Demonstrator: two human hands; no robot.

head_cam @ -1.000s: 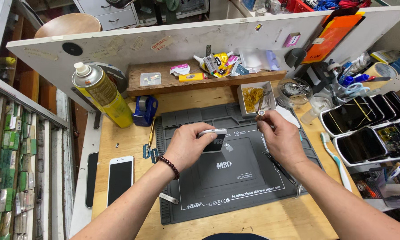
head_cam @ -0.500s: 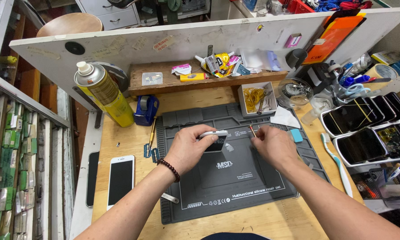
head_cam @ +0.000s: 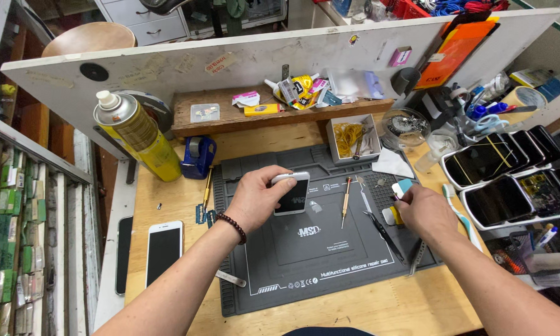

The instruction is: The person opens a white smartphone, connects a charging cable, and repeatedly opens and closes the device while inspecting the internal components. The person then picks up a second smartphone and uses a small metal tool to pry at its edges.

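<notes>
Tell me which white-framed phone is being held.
The white-framed phone on the grey mat, gripped by the left hand; the other white phone lies untouched on the wooden bench.

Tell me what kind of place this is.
Most likely a phone repair workbench. The left hand holds a white smartphone on a grey silicone repair mat, a precision screwdriver lies beside it, and more phones are stacked at the right.
</notes>
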